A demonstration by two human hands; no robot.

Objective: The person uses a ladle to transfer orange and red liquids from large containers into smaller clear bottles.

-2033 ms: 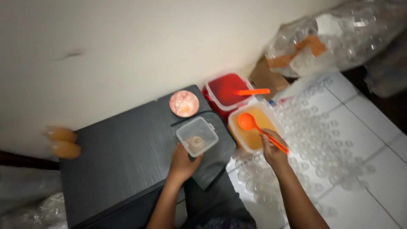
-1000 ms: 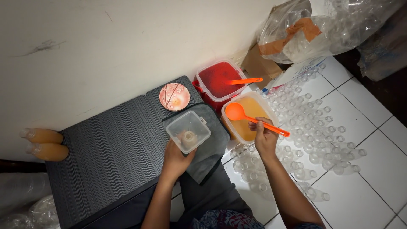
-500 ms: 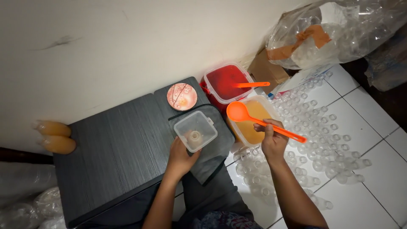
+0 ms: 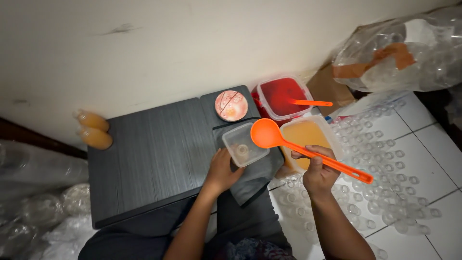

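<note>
My right hand [image 4: 317, 173] is clenched around the orange ladle [image 4: 298, 147], its bowl at the clear tub [image 4: 244, 144] my left hand [image 4: 222, 169] grips on the dark table [image 4: 144, 159].

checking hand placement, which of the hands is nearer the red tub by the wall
Right. The right hand holds the orange ladle beside the orange-liquid tub just below the red tub; the left hand steadies the clear container, farther left.
</note>
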